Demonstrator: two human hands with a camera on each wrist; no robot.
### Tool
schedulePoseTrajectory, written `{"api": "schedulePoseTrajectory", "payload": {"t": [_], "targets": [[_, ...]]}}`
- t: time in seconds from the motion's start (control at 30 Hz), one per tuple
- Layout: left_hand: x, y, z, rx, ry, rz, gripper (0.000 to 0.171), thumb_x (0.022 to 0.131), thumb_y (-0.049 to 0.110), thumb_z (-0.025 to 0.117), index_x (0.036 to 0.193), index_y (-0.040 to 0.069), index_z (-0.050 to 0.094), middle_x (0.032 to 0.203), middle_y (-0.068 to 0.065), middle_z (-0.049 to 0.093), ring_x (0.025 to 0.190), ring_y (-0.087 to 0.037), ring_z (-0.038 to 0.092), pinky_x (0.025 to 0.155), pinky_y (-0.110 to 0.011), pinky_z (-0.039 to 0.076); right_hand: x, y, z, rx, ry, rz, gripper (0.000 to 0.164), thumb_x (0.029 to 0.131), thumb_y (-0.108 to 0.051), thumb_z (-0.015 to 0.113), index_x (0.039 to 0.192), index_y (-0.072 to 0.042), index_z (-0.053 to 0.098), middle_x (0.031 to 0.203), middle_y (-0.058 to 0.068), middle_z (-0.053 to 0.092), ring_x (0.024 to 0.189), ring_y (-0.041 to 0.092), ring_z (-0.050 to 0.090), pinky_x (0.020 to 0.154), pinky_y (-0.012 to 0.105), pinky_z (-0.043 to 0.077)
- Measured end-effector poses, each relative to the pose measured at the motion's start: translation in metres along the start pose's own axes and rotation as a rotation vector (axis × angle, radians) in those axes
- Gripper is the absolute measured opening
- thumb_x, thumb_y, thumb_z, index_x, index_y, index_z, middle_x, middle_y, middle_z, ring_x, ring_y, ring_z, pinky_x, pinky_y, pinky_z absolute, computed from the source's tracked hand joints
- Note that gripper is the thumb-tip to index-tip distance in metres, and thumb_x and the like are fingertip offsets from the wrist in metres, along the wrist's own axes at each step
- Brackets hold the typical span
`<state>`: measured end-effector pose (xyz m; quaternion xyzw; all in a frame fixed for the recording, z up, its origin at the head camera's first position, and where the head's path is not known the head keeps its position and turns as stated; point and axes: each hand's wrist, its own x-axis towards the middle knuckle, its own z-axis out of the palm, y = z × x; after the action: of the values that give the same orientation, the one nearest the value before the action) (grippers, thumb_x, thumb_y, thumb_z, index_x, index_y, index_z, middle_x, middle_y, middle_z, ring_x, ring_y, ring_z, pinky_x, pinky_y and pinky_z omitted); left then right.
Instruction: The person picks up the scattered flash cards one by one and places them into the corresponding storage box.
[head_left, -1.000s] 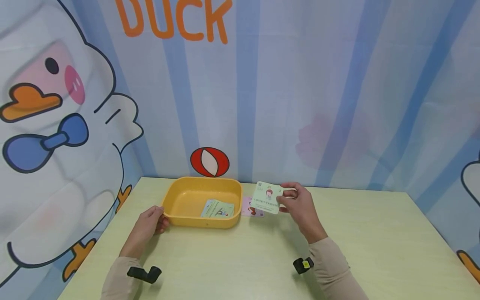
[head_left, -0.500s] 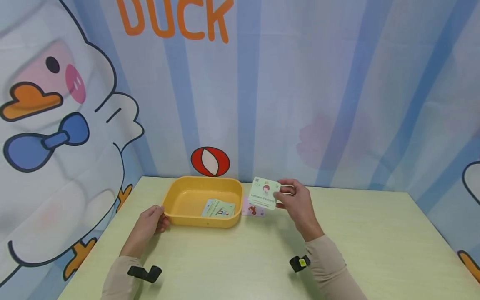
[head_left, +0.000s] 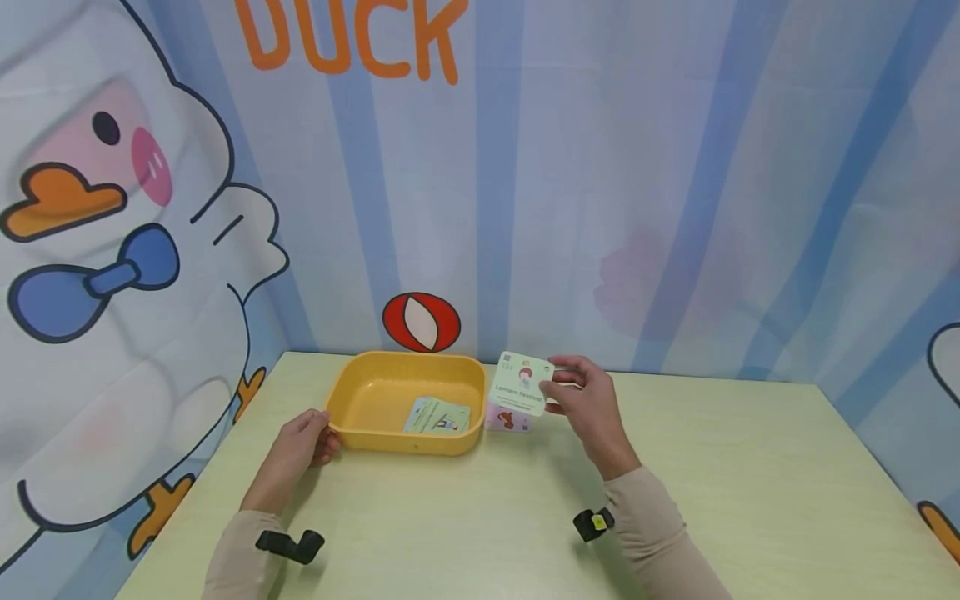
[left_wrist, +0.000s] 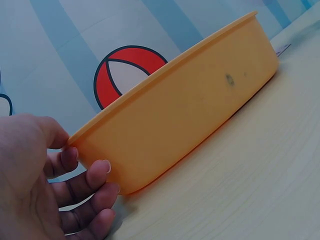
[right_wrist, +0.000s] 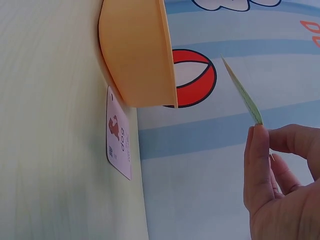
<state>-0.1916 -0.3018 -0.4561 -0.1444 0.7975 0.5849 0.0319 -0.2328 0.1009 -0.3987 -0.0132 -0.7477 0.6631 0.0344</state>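
Note:
My right hand (head_left: 588, 408) pinches a light green card (head_left: 519, 385) printed "Lantern Festival", held up off the table just right of the yellow tray (head_left: 405, 443). The right wrist view shows that green card (right_wrist: 242, 92) nearly edge-on between thumb and fingers. Below it a pink card (head_left: 508, 419) lies flat on the table beside the tray, partly covered in the head view. With thumb and fingers at the rim, my left hand (head_left: 300, 442) grips the tray's near left corner. Inside the tray, several green cards (head_left: 438, 417) lie overlapped toward the right.
The pale yellow table (head_left: 720, 467) ends at the back against a striped curtain (head_left: 555, 208). A large printed duck (head_left: 127, 333) fills the left side. Each forearm carries a black strap mount (head_left: 290, 547) over its sleeve.
My right hand has moved a little left with the green card, bringing it closer to the tray and over the pink card. My left hand stays on the tray corner.

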Motion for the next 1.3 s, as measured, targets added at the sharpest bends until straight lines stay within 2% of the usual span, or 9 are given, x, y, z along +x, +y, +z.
{"api": "schedulePoseTrajectory", "payload": {"t": [0.4,1.3], "targets": [[0.0,-0.002,0.0,-0.01,-0.004,0.023,0.034,0.11,0.034,0.038,0.103,0.004,0.053,0.085,-0.002,0.061,0.079,-0.015,0.056,0.069,-0.023,0.05,0.002,0.001,0.009,0.024,-0.032,0.016,0.041,0.09,-0.004,0.073,0.13,-0.008,0.061,0.11,0.015,0.062,0.092,0.024,0.065,0.074,0.033,0.06],[-0.001,-0.002,0.0,-0.003,0.011,0.005,0.033,0.11,0.034,0.039,0.104,0.005,0.054,0.086,-0.002,0.061,0.081,-0.017,0.057,0.071,-0.024,0.05,0.001,0.004,0.026,0.037,-0.063,0.02,0.04,0.089,-0.005,0.075,0.128,-0.01,0.063,0.107,0.014,0.063,0.091,0.025,0.065,0.074,0.034,0.061]]}}
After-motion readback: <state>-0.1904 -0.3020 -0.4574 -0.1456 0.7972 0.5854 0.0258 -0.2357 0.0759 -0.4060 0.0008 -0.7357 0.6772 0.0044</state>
